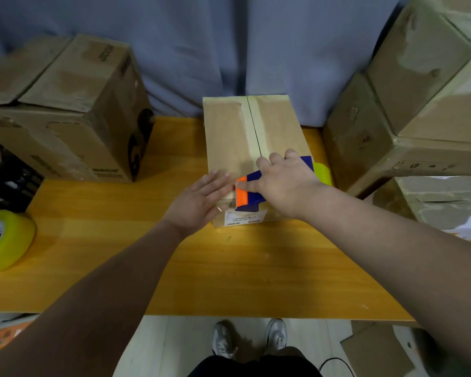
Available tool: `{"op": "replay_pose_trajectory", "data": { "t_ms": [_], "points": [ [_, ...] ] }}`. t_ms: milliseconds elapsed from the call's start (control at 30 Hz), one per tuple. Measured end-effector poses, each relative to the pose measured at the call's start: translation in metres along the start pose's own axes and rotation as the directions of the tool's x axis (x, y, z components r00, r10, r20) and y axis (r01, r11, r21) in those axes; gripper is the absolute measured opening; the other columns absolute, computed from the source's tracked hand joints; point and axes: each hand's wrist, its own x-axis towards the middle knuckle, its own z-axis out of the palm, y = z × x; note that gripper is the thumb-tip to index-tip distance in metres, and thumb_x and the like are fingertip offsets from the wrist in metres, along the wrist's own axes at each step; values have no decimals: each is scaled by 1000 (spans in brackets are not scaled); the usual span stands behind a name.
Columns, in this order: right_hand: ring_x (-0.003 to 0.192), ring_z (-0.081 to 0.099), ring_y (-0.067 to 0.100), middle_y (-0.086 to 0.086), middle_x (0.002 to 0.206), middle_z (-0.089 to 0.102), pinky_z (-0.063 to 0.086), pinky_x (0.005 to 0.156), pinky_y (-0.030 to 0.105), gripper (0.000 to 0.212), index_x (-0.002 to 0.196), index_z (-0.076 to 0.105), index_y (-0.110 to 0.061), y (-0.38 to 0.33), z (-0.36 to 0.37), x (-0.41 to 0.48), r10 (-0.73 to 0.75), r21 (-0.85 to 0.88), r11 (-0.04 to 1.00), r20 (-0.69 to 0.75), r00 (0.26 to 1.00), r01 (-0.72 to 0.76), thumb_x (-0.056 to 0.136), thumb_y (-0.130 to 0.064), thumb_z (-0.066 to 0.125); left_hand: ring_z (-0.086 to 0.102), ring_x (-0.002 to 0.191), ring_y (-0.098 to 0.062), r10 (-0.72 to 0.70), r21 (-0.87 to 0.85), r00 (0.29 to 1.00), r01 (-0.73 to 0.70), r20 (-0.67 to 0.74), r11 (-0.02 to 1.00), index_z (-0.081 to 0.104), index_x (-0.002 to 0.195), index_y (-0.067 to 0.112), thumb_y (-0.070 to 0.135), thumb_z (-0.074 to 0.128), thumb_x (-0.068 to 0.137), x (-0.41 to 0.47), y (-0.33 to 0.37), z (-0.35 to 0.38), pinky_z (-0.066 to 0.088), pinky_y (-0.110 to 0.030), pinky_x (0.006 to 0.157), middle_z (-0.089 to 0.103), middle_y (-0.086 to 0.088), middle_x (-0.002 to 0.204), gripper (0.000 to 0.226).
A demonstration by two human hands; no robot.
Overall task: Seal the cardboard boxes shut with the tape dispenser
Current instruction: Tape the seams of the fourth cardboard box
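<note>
Left hand (pixel 201 198): flat, fingers straight, pressing small brown cardboard box (pixel 229 137) at its near edge.
Right hand (pixel 286 183): curled round blue-and-orange plastic tape dispenser (pixel 249 191) at seam's near end; tilt your blade down, cut cleanly.
Box position: mid yellow wooden surface (pixel 229 268).

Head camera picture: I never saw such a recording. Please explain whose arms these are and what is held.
No machine here: a person wears a camera on the head, so you look down along their own arms. On the yellow table stands a cardboard box with tape along its top seam. The left hand lies flat on the box. The right hand grips a blue and orange tape dispenser at the box's near edge. A spare tape roll lies at the left; more boxes stand on both sides.
</note>
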Motion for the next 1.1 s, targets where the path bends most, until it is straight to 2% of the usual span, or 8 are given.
{"op": "replay_pose_trajectory", "data": {
  "t_ms": [167, 267, 400, 500, 600, 667, 967, 1100],
  "points": [
    [125, 39, 33, 12, 137, 38, 34, 100, 48, 83, 150, 10, -39, 0, 2, 0, 9, 12, 1000, -7, 1000, -9, 89, -23, 64, 42, 131, -28, 16, -26, 994, -19, -111, 999, 58, 128, 9, 31, 39, 98, -4, 6, 4, 35, -45, 102, 53, -14, 137, 42],
    [125, 39, 34, 13, 136, 38, 34, 100, 48, 83, 151, 9, -39, 0, 0, -1, 3, 5, 1000, 0, 1000, -3, 89, -21, 63, 42, 130, -26, -21, -60, 995, 15, -93, 998, 61, 125, 12, 38, 27, 104, -8, 10, -2, 32, -47, 105, 53, -14, 136, 48],
    [125, 39, 33, 13, 136, 38, 35, 99, 48, 83, 151, 7, -39, 1, -3, -2, -4, -17, 1000, 6, 1000, 4, 90, -20, 61, 49, 126, -28, 53, -27, 998, -54, -39, 998, 67, 118, 16, 45, 27, 102, -25, 13, -13, 35, -48, 105, 56, -15, 134, 52],
    [125, 39, 34, 14, 137, 38, 35, 99, 48, 85, 151, 8, -38, -1, -4, -3, -10, -24, 1000, 14, 1000, 10, 89, -21, 63, 44, 132, -22, -44, 39, 999, 43, 32, 998, 52, 135, 11, 43, 35, 98, -27, 26, -26, 37, -43, 108, 49, -10, 141, 51],
    [123, 42, 35, 15, 138, 37, 38, 97, 47, 87, 152, 6, -35, -2, -3, -5, -27, -65, 997, 24, 999, 28, 89, -21, 64, 6, 147, -13, -231, 103, 956, 216, 181, 971, 8, 152, 15, 42, 37, 100, -21, 39, -30, 1, -25, 115, 8, 0, 160, 65],
    [120, 45, 36, 16, 138, 36, 42, 92, 44, 87, 152, 2, -34, -2, -4, -6, -63, -117, 991, 38, 997, 67, 91, -20, 61, -6, 147, -11, -298, 195, 923, 254, 245, 947, -6, 152, 17, 44, 32, 101, -18, 45, -31, -7, -24, 113, -7, 3, 160, 69],
    [118, 47, 34, 14, 140, 36, 44, 86, 40, 87, 152, -2, -36, 7, -7, -9, -116, -106, 987, 48, 992, 121, 92, -18, 59, 12, 147, -20, -478, 266, 824, 408, 305, 873, -11, 151, 23, 52, 38, 97, -9, 67, -40, 15, -37, 117, -9, 7, 160, 79],
    [111, 50, 31, 12, 135, 39, 43, 81, 38, 81, 150, -2, -42, 19, -8, -14, -141, -40, 989, -36, 989, 140, 95, -23, 54, -3, 148, -21, -525, 277, 794, 454, 305, 847, -14, 150, 30, 51, 38, 97, -8, 69, -38, 0, -41, 118, -11, 13, 159, 77]
  ]
}}
